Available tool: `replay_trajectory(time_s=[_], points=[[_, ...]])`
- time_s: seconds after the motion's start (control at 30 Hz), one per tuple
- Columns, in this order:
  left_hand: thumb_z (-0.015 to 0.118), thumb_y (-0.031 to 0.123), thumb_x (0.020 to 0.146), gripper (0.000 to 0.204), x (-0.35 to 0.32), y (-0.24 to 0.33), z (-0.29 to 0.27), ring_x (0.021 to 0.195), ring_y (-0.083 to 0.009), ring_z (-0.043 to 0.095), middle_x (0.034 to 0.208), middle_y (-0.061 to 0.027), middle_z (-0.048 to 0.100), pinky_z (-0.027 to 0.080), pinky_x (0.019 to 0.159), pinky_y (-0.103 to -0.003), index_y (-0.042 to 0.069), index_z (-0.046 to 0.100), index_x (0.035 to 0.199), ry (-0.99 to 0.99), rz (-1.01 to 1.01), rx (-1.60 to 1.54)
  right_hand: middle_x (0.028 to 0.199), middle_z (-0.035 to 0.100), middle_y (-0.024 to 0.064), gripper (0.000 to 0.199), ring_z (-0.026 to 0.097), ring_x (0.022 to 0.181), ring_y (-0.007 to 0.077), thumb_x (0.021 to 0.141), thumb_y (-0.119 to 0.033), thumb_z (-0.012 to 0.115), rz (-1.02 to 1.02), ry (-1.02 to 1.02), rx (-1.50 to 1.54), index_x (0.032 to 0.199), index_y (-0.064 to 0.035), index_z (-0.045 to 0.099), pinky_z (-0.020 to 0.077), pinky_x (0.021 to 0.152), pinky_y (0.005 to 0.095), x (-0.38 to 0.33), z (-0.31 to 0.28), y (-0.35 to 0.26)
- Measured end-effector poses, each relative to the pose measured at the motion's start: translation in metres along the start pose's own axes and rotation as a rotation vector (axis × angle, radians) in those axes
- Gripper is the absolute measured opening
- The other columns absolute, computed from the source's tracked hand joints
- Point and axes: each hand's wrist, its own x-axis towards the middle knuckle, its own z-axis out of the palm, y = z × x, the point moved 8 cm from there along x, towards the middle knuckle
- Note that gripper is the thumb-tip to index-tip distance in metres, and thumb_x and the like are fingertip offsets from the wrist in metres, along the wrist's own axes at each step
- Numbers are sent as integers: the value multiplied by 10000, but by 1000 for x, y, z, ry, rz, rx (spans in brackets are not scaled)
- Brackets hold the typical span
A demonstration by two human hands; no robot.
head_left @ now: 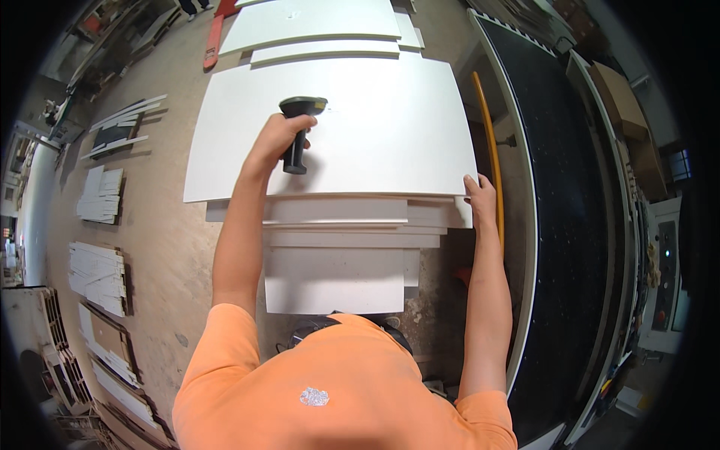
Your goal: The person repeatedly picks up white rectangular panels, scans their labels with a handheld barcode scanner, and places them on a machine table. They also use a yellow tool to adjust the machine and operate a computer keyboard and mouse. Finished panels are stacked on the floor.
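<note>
My left hand (280, 138) is wrapped round the grip of a black handheld barcode scanner (295, 160), holding it above a large white panel (375, 135). The scanner's head points to the right, close to a small mark on the panel. At the panel's near right corner, my right hand (482, 196) grips the edge, with the thumb on top and the other fingers partly hidden. Beneath this panel lies a stack of smaller white boards (334, 259), their near edges stepped toward my body.
More white panels (322, 26) lie beyond the large one, beside a red bar (214, 41). On the right runs a long black-topped conveyor or table (562, 187) with a yellow rail (491, 150) alongside. Stacks of white strips (97, 277) sit on the floor at left.
</note>
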Motion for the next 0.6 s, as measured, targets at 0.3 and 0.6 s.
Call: replay_trajectory(time_s=[0.3,0.6], points=[[723,282,821,291,-10,4,1,618,-153,649,720,-52,617,504,540,-291,2,661,871,-35,-33,15,1064,692,83,487,640,903,180,921,-359,699,31,-17,4,1251,-7,637,517,714,344,-4,2,-3],[717,233,727,313,-191,-110,130,761,-365,702,767,-239,688,565,738,-451,-21,703,909,-819,196,742,714,553,-2,327,511,615,100,931,-342,725,37,-148,81,852,-53,592,429,558,270,-22,-4,5]])
